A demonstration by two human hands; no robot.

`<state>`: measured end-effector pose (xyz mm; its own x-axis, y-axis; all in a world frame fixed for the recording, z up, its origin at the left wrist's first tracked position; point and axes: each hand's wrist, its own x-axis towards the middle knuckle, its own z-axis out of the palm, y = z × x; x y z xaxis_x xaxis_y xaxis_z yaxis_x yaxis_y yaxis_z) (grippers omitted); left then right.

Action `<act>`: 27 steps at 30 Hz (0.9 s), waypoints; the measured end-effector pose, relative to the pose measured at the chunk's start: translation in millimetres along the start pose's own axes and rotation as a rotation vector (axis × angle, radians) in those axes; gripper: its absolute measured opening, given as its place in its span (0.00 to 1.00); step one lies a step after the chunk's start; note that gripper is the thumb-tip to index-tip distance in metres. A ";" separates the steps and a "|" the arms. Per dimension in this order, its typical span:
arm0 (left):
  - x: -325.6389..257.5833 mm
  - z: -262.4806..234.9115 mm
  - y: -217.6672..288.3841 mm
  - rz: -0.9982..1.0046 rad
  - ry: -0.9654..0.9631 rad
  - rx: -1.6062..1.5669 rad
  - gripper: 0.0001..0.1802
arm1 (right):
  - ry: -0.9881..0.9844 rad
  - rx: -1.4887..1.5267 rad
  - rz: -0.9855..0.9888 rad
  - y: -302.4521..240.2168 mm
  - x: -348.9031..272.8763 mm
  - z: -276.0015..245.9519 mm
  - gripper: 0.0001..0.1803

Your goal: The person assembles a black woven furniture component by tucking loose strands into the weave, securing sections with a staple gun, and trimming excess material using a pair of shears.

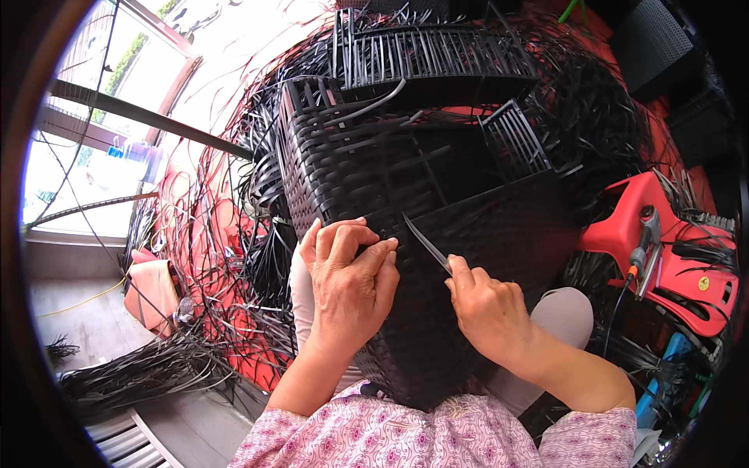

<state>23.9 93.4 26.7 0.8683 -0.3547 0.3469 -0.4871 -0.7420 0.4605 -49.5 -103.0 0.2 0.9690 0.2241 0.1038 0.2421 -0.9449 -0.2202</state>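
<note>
A black woven wicker furniture piece (308, 164) rests tilted between my knees, its weave of flat plastic strips partly open over a dark frame. My left hand (347, 277) is closed at its near edge, thumb and fingertips pinched together against the weave. Whatever they pinch is too dark and small to make out. In my right hand (491, 312) is a slim, pointed metal blade (426, 243), gripped by its lower end. The tip points up and left, close to the woven edge and just right of my left fingers. Its handle is hidden in my fist.
Loose black strips (257, 187) lie tangled around the piece on a red floor covering. A red plastic stool (616, 218) at the right bears a corded power tool (646, 242). Bundled strips (156, 378) lie lower left, near a peach-coloured box-like object (152, 292).
</note>
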 end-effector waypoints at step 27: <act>-0.6 -0.4 -4.7 -0.002 -0.028 0.004 0.10 | -0.336 -0.144 -0.385 42.8 60.9 -93.0 0.06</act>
<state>25.6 97.3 24.6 0.8715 -0.3686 0.3233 -0.4850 -0.7451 0.4579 15.3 -152.0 87.3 0.7792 0.6030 -0.1709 0.5972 -0.7971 -0.0893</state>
